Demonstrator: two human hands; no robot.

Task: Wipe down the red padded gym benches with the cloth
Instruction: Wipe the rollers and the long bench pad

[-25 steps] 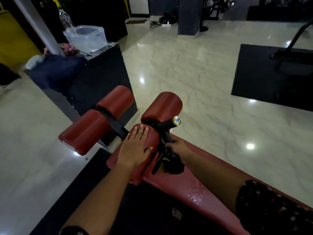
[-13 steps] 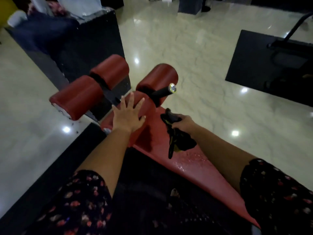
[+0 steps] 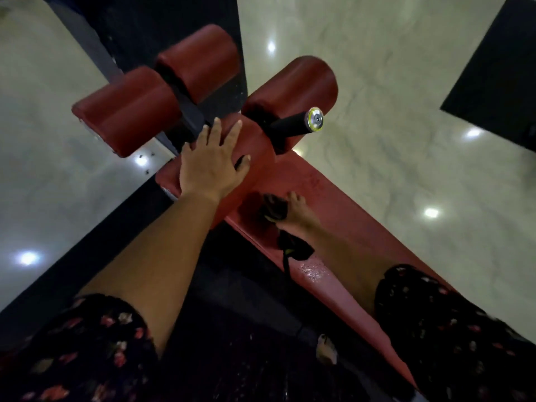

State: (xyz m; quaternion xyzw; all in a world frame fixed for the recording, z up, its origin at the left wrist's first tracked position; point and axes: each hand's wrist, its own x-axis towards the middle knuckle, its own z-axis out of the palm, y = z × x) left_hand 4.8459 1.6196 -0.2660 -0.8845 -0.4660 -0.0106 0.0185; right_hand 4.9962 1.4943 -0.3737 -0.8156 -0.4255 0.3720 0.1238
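Left hand [image 3: 210, 166] lies flat with fingers spread and straight on the near red roller pad [image 3: 255, 158] at the head of the bench [image 3: 348, 216], its palm pressing the padding and holding nothing. Right hand [image 3: 295, 211] is curled round a dark cloth [image 3: 275, 210], bunched in the fist and pressed against the bench's red surface just below that roller; a loose end of the cloth [image 3: 294, 249] hangs past the wrist over the bench's near edge, with a trace of yellow in its folds. The bench is a long red padded board that runs from the rollers down toward the lower right, and its skin is dull, with a scuffed, pale flaked patch [image 3: 314, 271] near the near edge, just beside the hanging cloth. Beyond the left hand sit three more red rollers: two [image 3: 156, 103] side by side on a dark bar at the left, and one [image 3: 293, 85] at the right above a black handle with a shiny metal cap [image 3: 315, 119]. Both forearms reach out of dark sleeves with a small floral print [image 3: 87, 352]. A black mat [image 3: 232, 329] lies under the bench, and a pale marbled floor [image 3: 391, 97] with bright light spots spreads around it. A dark box-like block [image 3: 162, 27] stands behind the left rollers, and another black mat [image 3: 501, 76] lies at the upper right.
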